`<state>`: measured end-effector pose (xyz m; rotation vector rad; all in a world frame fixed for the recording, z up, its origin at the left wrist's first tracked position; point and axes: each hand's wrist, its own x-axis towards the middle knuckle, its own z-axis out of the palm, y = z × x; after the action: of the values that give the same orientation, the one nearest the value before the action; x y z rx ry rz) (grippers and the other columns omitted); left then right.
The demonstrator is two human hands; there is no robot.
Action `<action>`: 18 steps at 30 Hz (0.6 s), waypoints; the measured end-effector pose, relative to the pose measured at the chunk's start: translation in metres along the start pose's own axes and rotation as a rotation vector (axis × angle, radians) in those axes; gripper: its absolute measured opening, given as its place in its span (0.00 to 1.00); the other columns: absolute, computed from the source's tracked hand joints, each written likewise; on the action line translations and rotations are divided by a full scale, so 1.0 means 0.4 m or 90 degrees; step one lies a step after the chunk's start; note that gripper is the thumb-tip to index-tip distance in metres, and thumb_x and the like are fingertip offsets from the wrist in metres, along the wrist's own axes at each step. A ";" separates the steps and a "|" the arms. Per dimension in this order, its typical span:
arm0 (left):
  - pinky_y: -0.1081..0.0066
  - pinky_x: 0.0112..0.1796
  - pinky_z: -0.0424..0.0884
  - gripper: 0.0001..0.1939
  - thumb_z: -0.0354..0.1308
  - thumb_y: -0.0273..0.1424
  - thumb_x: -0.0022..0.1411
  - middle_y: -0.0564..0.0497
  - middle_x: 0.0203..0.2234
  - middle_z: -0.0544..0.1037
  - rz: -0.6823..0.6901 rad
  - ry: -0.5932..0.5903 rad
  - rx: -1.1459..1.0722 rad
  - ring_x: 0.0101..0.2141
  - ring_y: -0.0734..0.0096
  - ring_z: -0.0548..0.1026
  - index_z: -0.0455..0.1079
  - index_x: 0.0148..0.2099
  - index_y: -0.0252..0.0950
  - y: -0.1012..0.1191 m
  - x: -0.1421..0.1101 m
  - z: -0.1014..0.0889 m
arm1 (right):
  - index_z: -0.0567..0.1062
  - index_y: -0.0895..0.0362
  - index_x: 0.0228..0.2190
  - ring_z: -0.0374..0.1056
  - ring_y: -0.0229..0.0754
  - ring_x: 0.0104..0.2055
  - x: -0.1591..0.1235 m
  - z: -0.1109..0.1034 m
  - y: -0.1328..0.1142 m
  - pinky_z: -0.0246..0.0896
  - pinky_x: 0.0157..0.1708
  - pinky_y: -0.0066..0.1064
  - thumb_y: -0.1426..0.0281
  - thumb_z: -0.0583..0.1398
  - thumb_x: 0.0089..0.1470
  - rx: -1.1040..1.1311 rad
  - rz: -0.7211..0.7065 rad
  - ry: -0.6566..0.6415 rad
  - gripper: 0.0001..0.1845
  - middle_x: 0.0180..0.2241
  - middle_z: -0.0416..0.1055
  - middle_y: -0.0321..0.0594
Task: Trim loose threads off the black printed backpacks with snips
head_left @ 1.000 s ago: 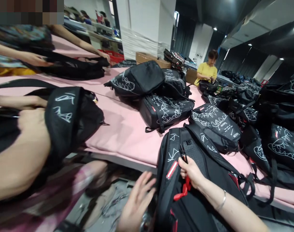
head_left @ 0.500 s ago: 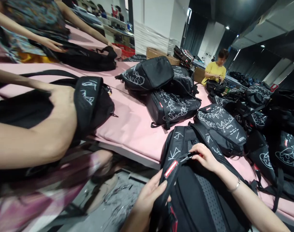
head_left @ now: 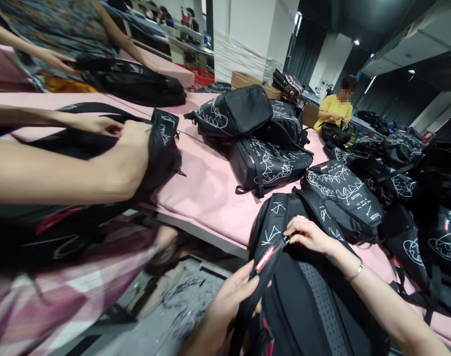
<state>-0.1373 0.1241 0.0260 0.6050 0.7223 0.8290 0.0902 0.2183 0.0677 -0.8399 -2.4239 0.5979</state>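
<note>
A black backpack (head_left: 297, 301) with white scribble print lies in front of me, its padded back and straps facing up. My left hand (head_left: 234, 291) is closed around one shoulder strap (head_left: 271, 235), just below its red-and-white label (head_left: 265, 258). Above the label, my right hand (head_left: 307, 235) pinches small thread snips (head_left: 286, 240). Their pointed metal tip is at the strap, close to the label's upper end. Most of the handle is hidden by my fingers.
Finished-looking printed backpacks (head_left: 271, 160) are piled on the pink-covered table (head_left: 206, 202), with several more (head_left: 344, 193) at right. To my left, a co-worker's arms (head_left: 110, 163) handle another black bag (head_left: 164, 143). Another person (head_left: 336, 109) in yellow works farther back. Dark scraps lie on the floor (head_left: 184, 296).
My right hand has shifted slightly left and down with the snips, nearer the label. My left hand keeps its hold on the strap. The co-worker's arms and bag at left have moved.
</note>
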 end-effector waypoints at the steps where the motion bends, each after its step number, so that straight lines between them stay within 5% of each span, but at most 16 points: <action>1: 0.81 0.16 0.55 0.30 0.62 0.38 0.50 0.49 0.29 0.72 -0.001 -0.001 0.003 0.17 0.83 0.64 0.60 0.54 0.33 0.002 0.000 0.001 | 0.71 0.59 0.33 0.64 0.38 0.38 0.001 0.000 -0.001 0.57 0.42 0.34 0.59 0.54 0.56 0.002 -0.003 -0.003 0.15 0.32 0.69 0.42; 18: 0.79 0.20 0.63 0.37 0.60 0.40 0.51 0.50 0.30 0.71 0.010 -0.053 0.090 0.19 0.81 0.66 0.54 0.59 0.32 0.021 0.006 0.006 | 0.71 0.59 0.34 0.63 0.38 0.38 0.039 -0.014 -0.056 0.57 0.42 0.32 0.64 0.54 0.57 -0.026 -0.072 -0.111 0.12 0.32 0.69 0.42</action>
<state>-0.1380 0.1303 0.0328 0.7680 0.7040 0.7662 0.0730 0.2138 0.0893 -0.6860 -2.6293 0.6025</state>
